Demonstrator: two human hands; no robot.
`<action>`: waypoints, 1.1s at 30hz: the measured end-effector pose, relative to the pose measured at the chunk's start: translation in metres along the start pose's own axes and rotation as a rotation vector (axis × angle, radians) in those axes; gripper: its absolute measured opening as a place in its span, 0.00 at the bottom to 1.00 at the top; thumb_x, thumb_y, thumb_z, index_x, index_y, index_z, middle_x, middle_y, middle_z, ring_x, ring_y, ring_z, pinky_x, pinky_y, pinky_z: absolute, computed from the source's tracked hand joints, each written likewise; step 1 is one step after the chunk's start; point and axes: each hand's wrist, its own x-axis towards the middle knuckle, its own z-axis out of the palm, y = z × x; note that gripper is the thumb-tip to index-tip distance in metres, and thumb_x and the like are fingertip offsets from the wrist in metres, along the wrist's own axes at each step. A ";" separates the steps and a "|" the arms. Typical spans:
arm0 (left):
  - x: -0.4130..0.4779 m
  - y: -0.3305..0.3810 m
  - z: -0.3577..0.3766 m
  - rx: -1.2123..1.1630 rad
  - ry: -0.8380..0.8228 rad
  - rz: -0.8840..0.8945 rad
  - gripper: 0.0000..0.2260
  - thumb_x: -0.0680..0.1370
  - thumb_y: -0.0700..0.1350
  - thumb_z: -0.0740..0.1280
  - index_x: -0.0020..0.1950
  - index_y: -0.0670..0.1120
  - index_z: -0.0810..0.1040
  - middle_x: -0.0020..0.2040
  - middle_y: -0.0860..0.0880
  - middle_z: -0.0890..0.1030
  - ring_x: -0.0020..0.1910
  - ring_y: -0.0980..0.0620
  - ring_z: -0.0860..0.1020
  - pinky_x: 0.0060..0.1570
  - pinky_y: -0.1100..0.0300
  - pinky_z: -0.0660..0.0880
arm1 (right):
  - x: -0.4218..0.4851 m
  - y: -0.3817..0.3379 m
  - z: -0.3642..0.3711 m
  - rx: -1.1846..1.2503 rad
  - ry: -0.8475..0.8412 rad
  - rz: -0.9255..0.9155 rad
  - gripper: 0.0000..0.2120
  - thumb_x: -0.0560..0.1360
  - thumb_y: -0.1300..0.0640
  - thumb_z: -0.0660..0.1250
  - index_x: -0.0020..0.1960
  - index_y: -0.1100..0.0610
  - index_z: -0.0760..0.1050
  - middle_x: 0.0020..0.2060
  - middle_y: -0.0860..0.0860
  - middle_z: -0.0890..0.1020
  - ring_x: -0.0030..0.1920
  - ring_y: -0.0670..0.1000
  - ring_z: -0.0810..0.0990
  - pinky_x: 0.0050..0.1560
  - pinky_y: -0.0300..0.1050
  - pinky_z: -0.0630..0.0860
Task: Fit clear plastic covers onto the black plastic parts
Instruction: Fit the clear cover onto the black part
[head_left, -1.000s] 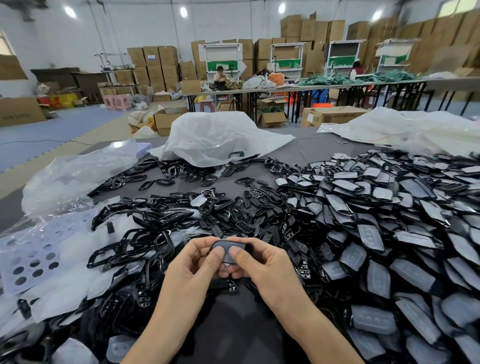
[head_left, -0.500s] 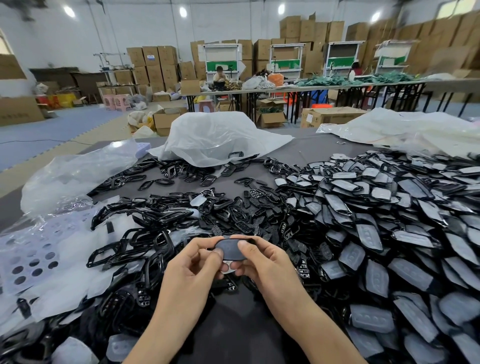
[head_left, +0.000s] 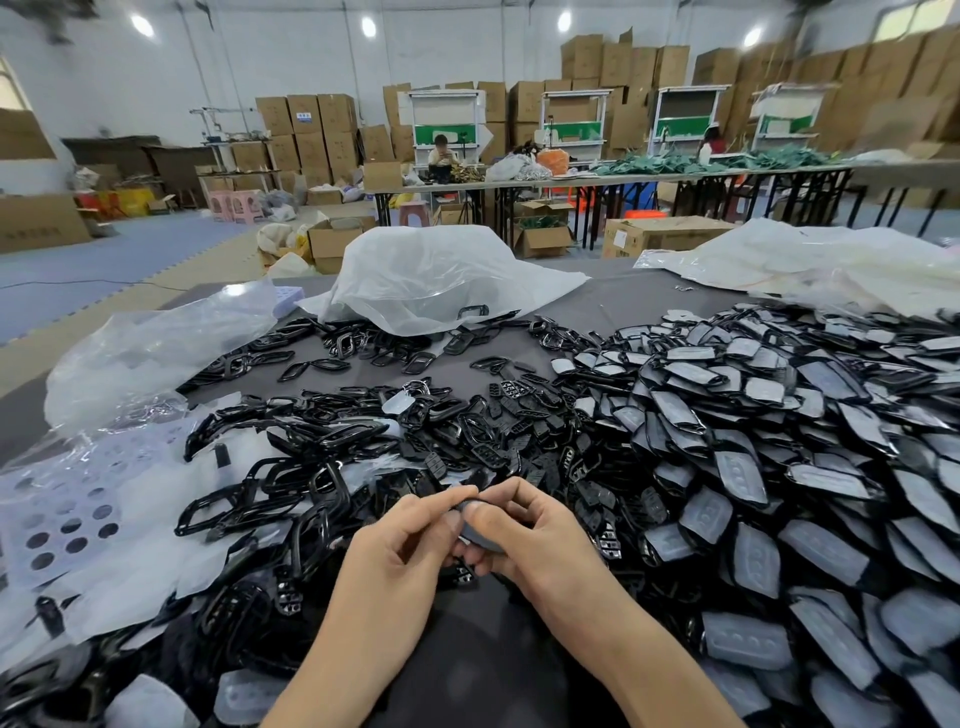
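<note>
Left hand (head_left: 397, 551) and right hand (head_left: 543, 543) both grip one black part (head_left: 482, 538), low centre over the table (head_left: 613, 306).
Fingers and thumbs of each hand are curled, pinching the part's edges; whether a cover is seated cannot be told. Frames (head_left: 291, 483) are heaped left and covered parts (head_left: 779, 467) right.

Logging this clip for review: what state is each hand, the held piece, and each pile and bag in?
Left hand: pinching the held piece.
Right hand: pinching the held piece.
Held piece: off the table, between both hands; cover seating unclear.
Right pile: parts with covers on, loosely heaped.
Black frames: bare, tangled heap.
White bag: crumpled, slumped on the table.
</note>
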 end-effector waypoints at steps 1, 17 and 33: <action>-0.001 0.000 0.000 0.079 0.005 0.051 0.15 0.80 0.34 0.65 0.55 0.52 0.85 0.40 0.44 0.80 0.38 0.57 0.80 0.43 0.71 0.74 | -0.001 0.000 0.000 -0.035 -0.004 -0.007 0.06 0.75 0.64 0.71 0.43 0.58 0.75 0.35 0.56 0.82 0.33 0.52 0.80 0.34 0.41 0.77; -0.012 0.006 -0.001 0.730 -0.195 0.470 0.14 0.81 0.46 0.58 0.63 0.57 0.76 0.45 0.60 0.77 0.37 0.61 0.75 0.38 0.62 0.76 | 0.000 -0.008 -0.001 0.030 0.183 -0.111 0.18 0.75 0.66 0.68 0.34 0.52 0.65 0.27 0.50 0.72 0.28 0.48 0.69 0.31 0.39 0.71; -0.009 0.004 -0.003 0.555 0.037 0.360 0.10 0.82 0.46 0.61 0.56 0.61 0.77 0.35 0.64 0.74 0.27 0.61 0.69 0.29 0.73 0.63 | -0.002 -0.012 -0.003 -0.035 0.181 -0.119 0.12 0.77 0.63 0.68 0.39 0.56 0.66 0.29 0.50 0.77 0.30 0.51 0.79 0.33 0.39 0.76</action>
